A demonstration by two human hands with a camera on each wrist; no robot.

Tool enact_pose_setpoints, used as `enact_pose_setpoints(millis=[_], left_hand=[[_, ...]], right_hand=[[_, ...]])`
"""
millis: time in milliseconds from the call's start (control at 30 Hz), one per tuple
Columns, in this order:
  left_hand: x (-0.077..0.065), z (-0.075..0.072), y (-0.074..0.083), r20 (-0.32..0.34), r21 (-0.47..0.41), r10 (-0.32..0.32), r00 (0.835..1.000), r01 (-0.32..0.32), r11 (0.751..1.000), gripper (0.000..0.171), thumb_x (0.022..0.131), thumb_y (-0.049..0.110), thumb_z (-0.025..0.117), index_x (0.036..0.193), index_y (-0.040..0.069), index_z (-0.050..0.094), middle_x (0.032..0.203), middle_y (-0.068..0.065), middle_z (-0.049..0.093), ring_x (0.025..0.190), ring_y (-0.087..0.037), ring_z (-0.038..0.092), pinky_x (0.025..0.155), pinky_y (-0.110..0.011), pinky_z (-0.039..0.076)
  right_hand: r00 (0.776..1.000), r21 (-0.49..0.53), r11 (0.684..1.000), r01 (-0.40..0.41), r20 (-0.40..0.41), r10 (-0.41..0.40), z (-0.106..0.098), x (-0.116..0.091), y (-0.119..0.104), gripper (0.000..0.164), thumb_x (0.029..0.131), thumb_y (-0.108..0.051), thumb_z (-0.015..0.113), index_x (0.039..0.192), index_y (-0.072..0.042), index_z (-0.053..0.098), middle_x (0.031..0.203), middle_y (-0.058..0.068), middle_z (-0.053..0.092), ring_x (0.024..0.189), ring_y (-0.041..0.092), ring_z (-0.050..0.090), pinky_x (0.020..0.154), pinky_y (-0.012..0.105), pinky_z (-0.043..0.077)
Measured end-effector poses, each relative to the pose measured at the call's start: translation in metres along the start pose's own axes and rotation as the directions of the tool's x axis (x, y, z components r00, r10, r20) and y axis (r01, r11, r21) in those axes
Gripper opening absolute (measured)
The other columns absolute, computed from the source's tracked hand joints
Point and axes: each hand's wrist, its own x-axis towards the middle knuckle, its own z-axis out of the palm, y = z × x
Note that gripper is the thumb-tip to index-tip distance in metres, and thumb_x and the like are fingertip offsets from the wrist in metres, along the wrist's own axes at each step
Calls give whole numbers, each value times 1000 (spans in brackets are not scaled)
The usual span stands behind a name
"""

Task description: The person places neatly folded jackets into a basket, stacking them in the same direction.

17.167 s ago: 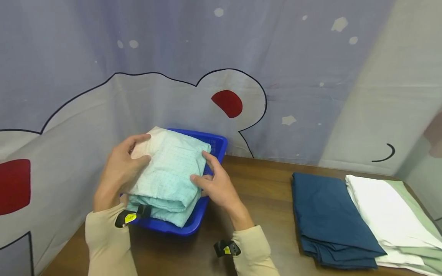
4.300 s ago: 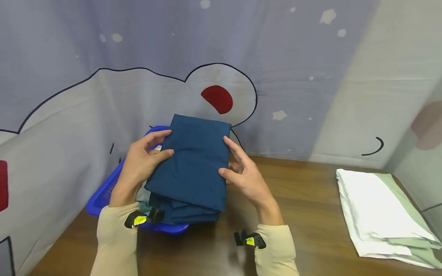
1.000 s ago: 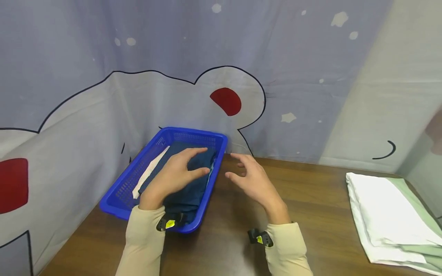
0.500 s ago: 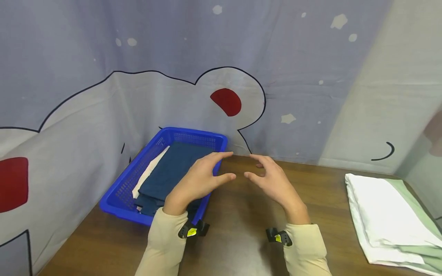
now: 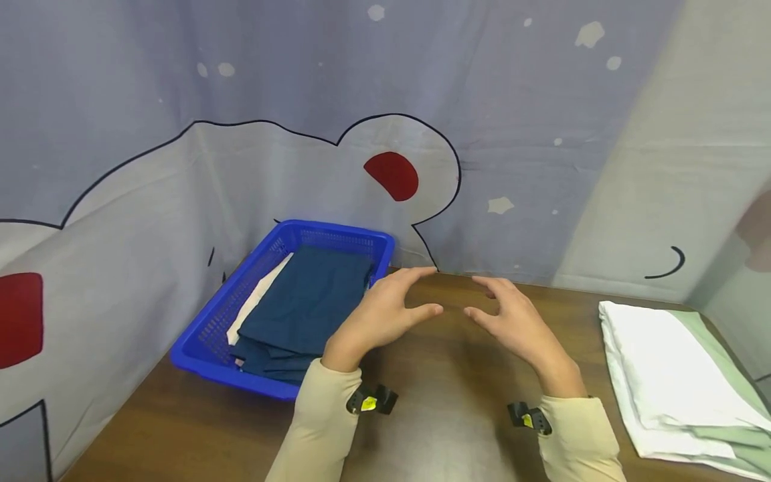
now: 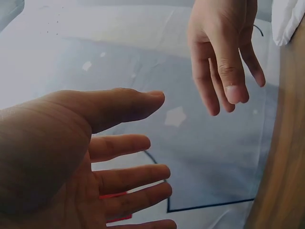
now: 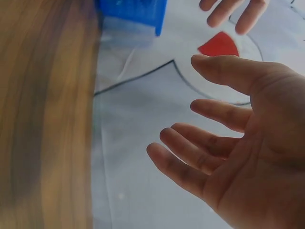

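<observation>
My left hand (image 5: 382, 314) is in the air just right of the blue plastic basket (image 5: 207, 371), fingers extended and holding nothing. To its right, my right hand (image 5: 521, 328) hovers over the table, also holding nothing, its fingers loosely spread. Inside the basket lies a folded dark blue cloth (image 5: 307, 301), on top of a pale cloth (image 5: 255, 301) whose edge shows at the left. A folded white and green cloth (image 5: 674, 368) rests on the table to the right of my right hand. Both wrist views show bare palms with fingers apart.
The brown wooden table (image 5: 434, 415) carries the basket at left and the folded cloth at right. A printed curtain (image 5: 518, 134) with cloud outlines and red patches hangs behind the table and along its left side.
Earlier, light teal cloth and then the dark blue cloth were held over the basket; the blue one now lies inside. Over the last second both empty hands have moved right, away from the basket.
</observation>
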Motion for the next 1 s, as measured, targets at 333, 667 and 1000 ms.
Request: enact_pose_setpoints(millis=[333, 667, 1000], left_hand=[[17, 29, 4, 62, -22, -23, 998, 24, 999, 65, 101, 36, 75, 158, 17, 52, 158, -5, 53, 147, -29, 46, 119, -52, 36], [28, 58, 1, 70, -10, -16, 997, 17, 1000, 64, 99, 36, 76, 157, 17, 54, 155, -4, 56, 145, -26, 50, 118, -45, 39], [41, 100, 22, 76, -56, 90, 993, -86, 995, 58, 101, 36, 73, 155, 22, 55, 151, 2, 60, 139, -17, 54, 116, -40, 40]], right_hand=[[999, -50, 998, -44, 0, 44, -20, -16, 21, 65, 102, -29, 73, 156, 0, 48, 152, 25, 50, 134, 48, 52, 101, 67, 45], [998, -137, 989, -57, -13, 56, -38, -44, 52, 67, 101, -30, 75, 152, 4, 50, 146, 33, 52, 119, 52, 61, 91, 66, 51], [987, -190, 969, -158, -8, 160, -80, -75, 99, 69, 103, -34, 72, 152, 8, 46, 147, 39, 48, 127, 61, 52, 96, 72, 44]])
